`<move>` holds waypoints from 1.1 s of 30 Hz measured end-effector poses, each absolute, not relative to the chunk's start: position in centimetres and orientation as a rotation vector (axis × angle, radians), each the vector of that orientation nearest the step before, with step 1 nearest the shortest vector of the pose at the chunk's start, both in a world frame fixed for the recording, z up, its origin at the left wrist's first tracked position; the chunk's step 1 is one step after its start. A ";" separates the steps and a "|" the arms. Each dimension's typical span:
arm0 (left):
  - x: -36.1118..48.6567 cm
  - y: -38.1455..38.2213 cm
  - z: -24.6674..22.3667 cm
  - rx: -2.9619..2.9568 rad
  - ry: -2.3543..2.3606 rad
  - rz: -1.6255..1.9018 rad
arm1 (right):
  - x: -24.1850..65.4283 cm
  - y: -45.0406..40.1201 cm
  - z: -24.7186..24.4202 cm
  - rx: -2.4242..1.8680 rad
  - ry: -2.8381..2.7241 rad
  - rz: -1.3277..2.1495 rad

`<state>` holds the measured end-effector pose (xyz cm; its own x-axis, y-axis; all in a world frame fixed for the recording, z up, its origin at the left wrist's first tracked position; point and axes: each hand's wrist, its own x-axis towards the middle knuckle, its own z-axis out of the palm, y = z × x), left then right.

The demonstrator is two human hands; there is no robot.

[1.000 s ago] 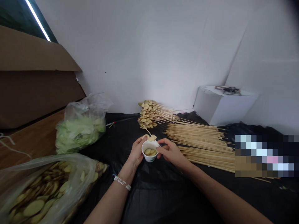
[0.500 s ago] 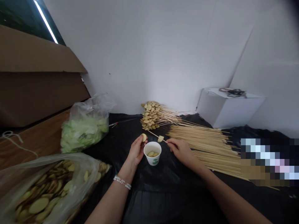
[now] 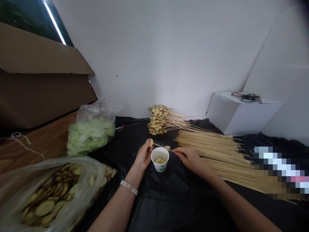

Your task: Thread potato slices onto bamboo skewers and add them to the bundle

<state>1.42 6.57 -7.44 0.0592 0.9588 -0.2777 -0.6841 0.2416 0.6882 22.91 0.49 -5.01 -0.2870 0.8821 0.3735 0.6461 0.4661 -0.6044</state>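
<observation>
Black plastic sheeting covers the work surface, and two bare forearms reach over it from the bottom of the view. The left hand, with a beaded bracelet at its wrist, is closed on a pale potato slice at one end of a thin bamboo skewer, pinching it between thumb and fingers. The right hand grasps the skewer's other end, also between thumb and fingers, so that the skewer lies nearly level above a white paper cup, with a second slice on it. The cup stands on the sheeting between the hands, just beside the left one; it holds a few potato pieces and has a small green print on its side. At lower left, a clear plastic bag is packed with oval potato rounds. Beyond it, a second bag holds pale green shredded leaves. Farther ahead, a stack of loaded skewers sits against a long pile of bare skewers, which runs off to the right. A cardboard box looms at far left, and a white box stands in the corner by the white wall.
</observation>
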 end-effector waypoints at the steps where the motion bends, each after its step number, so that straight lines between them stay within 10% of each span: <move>1: 1.4 6.6 -7.5 0.413 0.791 1.308 | 22.9 0.5 -5.1 -1.268 -2.041 0.442; 33: 1.4 6.4 -7.4 0.411 0.798 1.342 | 22.6 0.1 -4.8 -1.316 -2.084 0.427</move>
<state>1.43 6.39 -7.42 0.0237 0.9617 -0.2730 -0.6991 0.2111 0.6831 22.56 0.09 -4.84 -0.3033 0.8916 0.3362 0.6877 0.4490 -0.5705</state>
